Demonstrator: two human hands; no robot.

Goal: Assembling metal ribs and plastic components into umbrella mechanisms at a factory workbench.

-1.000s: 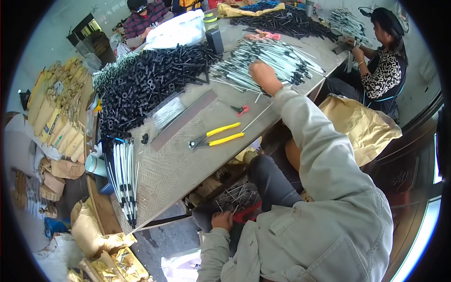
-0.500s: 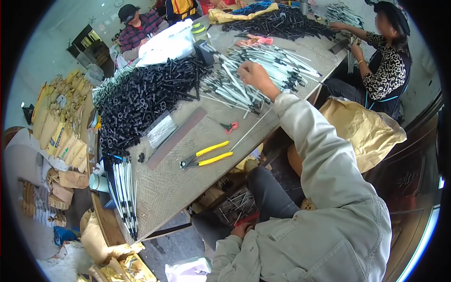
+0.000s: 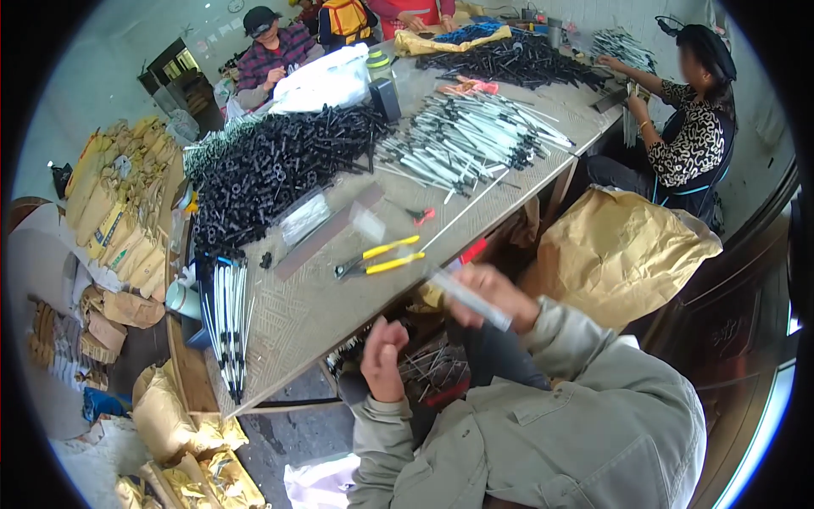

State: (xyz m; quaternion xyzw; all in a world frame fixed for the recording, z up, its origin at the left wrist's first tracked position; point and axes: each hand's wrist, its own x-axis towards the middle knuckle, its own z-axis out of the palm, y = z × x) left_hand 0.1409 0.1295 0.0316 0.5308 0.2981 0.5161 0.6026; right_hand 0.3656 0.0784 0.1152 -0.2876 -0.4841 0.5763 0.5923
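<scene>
My right hand [image 3: 500,297], smeared by motion, is closed round a pale, partly see-through rod [image 3: 475,301] just off the table's near edge. The rod slants up and left, and its far end blurs above the table. Left of it and lower, my left hand [image 3: 386,360] is raised with loosely bent fingers and nothing visible in them. On the tabletop near the rod lie yellow-handled cutting pliers [image 3: 390,256] and small red-handled scissors [image 3: 421,216]. A red piece [image 3: 473,251] shows behind my right hand; whether I hold it cannot be told.
A pile of white rods [image 3: 475,140] lies beyond, beside a large heap of black parts [image 3: 280,165]. Bundled rods [image 3: 229,322] rest at the left corner. A brown paper sack [image 3: 619,254] stands right. A co-worker in a patterned top [image 3: 691,140] sits far right; others work across the table.
My right hand has come back from the white rod pile toward my lap, now with a pale rod in it. My left hand has risen from my lap.
</scene>
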